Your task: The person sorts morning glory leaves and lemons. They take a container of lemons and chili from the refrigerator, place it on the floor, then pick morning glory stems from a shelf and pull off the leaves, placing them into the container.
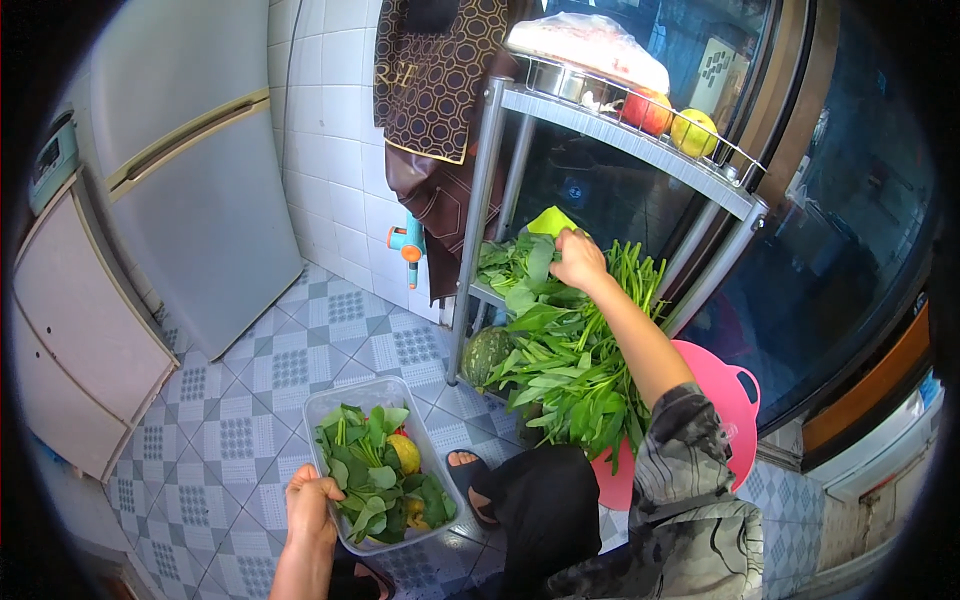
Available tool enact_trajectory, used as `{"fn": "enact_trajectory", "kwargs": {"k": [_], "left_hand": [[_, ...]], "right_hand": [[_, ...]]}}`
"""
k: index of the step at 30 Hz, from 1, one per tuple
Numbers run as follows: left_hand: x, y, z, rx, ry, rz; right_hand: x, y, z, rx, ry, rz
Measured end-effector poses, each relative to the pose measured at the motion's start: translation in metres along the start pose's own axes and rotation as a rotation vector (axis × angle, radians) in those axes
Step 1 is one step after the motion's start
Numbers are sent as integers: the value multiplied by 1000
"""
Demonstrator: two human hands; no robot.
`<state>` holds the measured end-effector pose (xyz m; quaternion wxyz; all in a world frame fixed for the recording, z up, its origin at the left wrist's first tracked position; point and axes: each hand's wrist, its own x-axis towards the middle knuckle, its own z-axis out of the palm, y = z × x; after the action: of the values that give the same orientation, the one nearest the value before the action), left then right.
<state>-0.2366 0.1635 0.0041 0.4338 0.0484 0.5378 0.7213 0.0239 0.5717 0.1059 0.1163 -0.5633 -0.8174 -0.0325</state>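
Observation:
My left hand (311, 495) grips the rim of a clear plastic container (442, 459), tilted above the floor. Inside it lie stemmed leafy greens (367, 480) and a round yellow fruit or vegetable (405, 453), with another yellow piece partly under leaves. My right hand (580, 259) reaches onto the middle shelf of a metal rack, among broad-leafed greens (510, 262). Its curled fingers touch a leaf and a bright yellow-green sheet or bag (551, 220); whether they grip either is hidden. Below my right forearm, a large bunch of long-stemmed greens (570, 375) hangs over the shelf's edge.
The metal rack (630, 142) carries a red apple (646, 111), a yellow-green fruit (694, 133) and a plastic-covered bundle (592, 46). A green squash (486, 358) sits low. A pink plastic basin (720, 405) stands right, a refrigerator (202, 195) left, with hanging aprons (442, 90) between.

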Motion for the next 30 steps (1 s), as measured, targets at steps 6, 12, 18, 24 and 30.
{"fn": "enact_trajectory", "kwargs": {"k": [6, 12, 18, 24, 30], "left_hand": [[4, -5, -2, 2, 19, -2], [6, -4, 1, 5, 48, -28], [12, -3, 2, 4, 23, -6], [10, 0, -8, 4, 83, 11], [7, 1, -11, -13, 131, 15]], "right_hand": [[45, -12, 43, -12, -371, 305], [55, -5, 49, 9, -296, 267], [77, 13, 48, 56, -340, 264], [59, -55, 15, 101, -242, 382], [72, -86, 34, -318, -597, 188]]}}
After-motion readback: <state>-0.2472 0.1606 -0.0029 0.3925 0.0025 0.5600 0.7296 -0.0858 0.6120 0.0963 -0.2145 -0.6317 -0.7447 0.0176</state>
